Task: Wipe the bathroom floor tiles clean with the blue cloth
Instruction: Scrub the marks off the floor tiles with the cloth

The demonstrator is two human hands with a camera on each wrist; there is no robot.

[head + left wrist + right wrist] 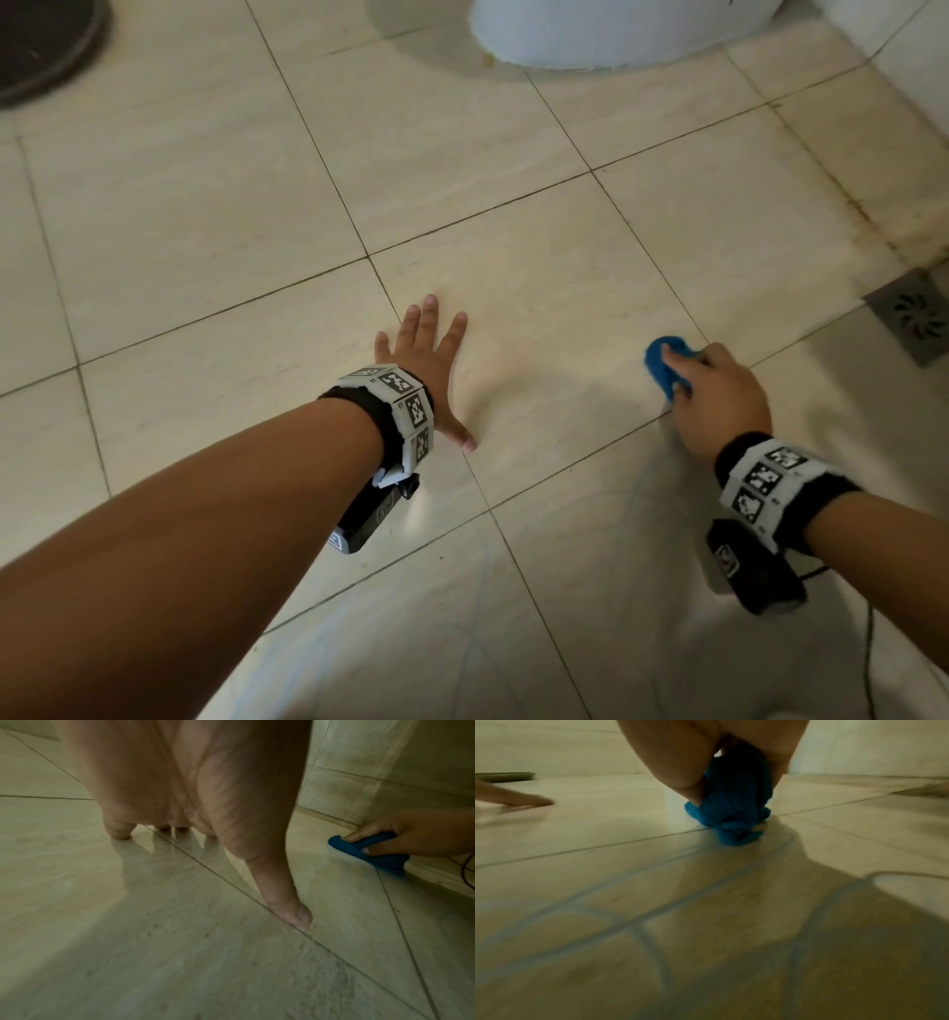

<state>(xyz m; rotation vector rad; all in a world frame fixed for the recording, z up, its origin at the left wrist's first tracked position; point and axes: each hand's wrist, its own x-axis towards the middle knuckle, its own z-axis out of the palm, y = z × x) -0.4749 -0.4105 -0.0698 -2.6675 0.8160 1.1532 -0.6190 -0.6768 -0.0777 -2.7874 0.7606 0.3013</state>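
My right hand grips a bunched blue cloth and holds it down on the beige floor tiles, on a grout line. The left wrist view shows the cloth with fingers and thumb curled round it. In the right wrist view the cloth hangs from the palm and touches the floor. My left hand rests flat on a tile to the cloth's left, fingers spread and straight, holding nothing. Its thumb lies along a grout line.
A white toilet base stands at the top centre. A grey floor drain sits in the floor right of the cloth, near a stained wall edge. A dark round mat lies top left. Faint blue streaks mark the near tiles.
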